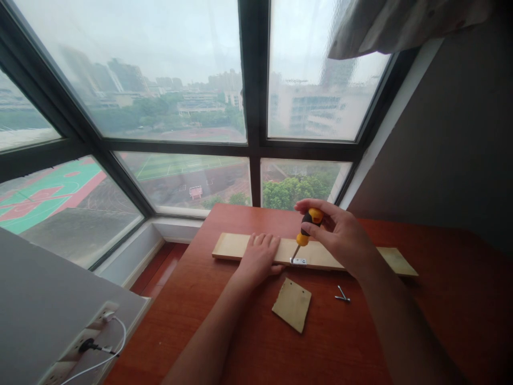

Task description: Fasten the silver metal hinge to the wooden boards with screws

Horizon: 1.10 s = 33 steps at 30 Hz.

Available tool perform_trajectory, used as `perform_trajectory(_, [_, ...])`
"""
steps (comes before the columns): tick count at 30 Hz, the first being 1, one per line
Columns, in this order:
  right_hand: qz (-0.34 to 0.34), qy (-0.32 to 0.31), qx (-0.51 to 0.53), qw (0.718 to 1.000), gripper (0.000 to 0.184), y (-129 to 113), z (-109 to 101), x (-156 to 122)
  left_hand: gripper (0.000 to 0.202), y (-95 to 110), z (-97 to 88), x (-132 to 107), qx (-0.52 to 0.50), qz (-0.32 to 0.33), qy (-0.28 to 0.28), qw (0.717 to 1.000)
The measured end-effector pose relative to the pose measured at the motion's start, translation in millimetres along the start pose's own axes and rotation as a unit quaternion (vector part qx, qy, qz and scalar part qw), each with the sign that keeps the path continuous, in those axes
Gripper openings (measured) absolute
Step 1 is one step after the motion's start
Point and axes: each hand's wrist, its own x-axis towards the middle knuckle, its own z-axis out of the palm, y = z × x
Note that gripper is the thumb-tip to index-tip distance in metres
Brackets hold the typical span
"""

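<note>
A long pale wooden board lies across the table, with a small metal bracket at its near edge. My right hand grips a yellow and black screwdriver by its handle. The tool leans slightly, and its tip meets the left part of the bracket; the screw head under it is too small to make out. My left hand lies on the board to the left of the bracket, fingers stretched over the top and thumb along the near edge. Part of the board is hidden behind my right hand.
On the reddish-brown table, a small wooden piece with two holes lies nearer to me. Several loose screws are to its right. Windows rise behind the table; wall sockets with plugged-in cables are at the lower left.
</note>
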Motion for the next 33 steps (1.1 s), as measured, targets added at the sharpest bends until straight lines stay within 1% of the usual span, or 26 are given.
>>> perform_trajectory(2, [0.017,-0.009,0.050,0.999,0.032,-0.2,-1.2,0.5,0.068,-0.1,0.7,0.0,0.000,0.001,0.004,1.000])
perform_trajectory(5, [0.030,-0.020,0.088,0.995,0.034,-1.7,-2.3,0.7,0.068,-0.3,1.1,0.2,0.000,0.001,0.006,1.000])
perform_trajectory(9, [0.042,-0.036,0.106,0.993,0.035,-3.8,-4.1,0.2,0.069,0.0,-0.7,0.8,0.004,-0.002,0.000,1.000])
perform_trajectory(13, [0.044,-0.046,0.095,0.993,0.037,-4.8,-6.0,-0.4,0.069,0.9,-1.6,0.8,0.006,-0.010,-0.006,1.000])
perform_trajectory(16, [0.031,-0.040,0.049,0.998,0.035,-5.1,-5.9,-0.4,0.069,0.9,-0.7,0.7,0.003,-0.011,-0.004,1.000])
perform_trajectory(18, [0.007,-0.018,-0.023,1.000,0.032,-4.6,-4.5,-0.2,0.070,0.6,0.0,0.6,0.000,-0.008,-0.004,1.000])
perform_trajectory(19, [-0.015,-0.001,-0.073,0.997,0.030,-4.0,-3.3,0.0,0.069,0.4,0.1,0.6,-0.002,-0.007,-0.005,1.000])
perform_trajectory(20, [-0.043,0.018,-0.127,0.991,0.030,-3.0,-1.8,0.1,0.069,0.3,0.1,0.5,-0.003,-0.007,-0.006,1.000])
perform_trajectory(22, [-0.092,0.063,-0.236,0.965,0.032,-0.2,1.6,0.5,0.068,0.2,-0.2,0.4,-0.004,-0.008,-0.011,1.000])
perform_trajectory(23, [-0.105,0.083,-0.282,0.950,0.035,1.3,3.3,0.6,0.068,0.3,-0.5,0.3,-0.004,-0.008,-0.013,1.000])
perform_trajectory(25, [-0.104,0.107,-0.345,0.927,0.041,3.3,5.7,0.7,0.068,0.4,-0.8,0.2,-0.004,-0.007,-0.014,1.000])
perform_trajectory(26, [-0.096,0.111,-0.357,0.923,0.044,3.5,6.3,0.6,0.068,0.4,-0.8,0.2,-0.005,-0.006,-0.014,1.000])
perform_trajectory(27, [-0.089,0.108,-0.356,0.924,0.047,3.0,6.4,0.3,0.069,0.4,-0.7,0.1,-0.005,-0.006,-0.013,1.000])
perform_trajectory(30, [-0.084,0.075,-0.296,0.949,0.051,-1.5,5.0,-1.0,0.070,0.3,-0.3,0.2,-0.006,-0.009,-0.014,1.000])
perform_trajectory(32, [-0.087,0.041,-0.254,0.963,0.050,-4.2,4.3,-2.1,0.070,0.3,-0.2,0.2,-0.005,-0.012,-0.016,1.000])
perform_trajectory(33, [-0.087,0.028,-0.247,0.965,0.048,-4.8,4.4,-2.5,0.071,0.3,-0.3,0.2,-0.005,-0.012,-0.015,1.000])
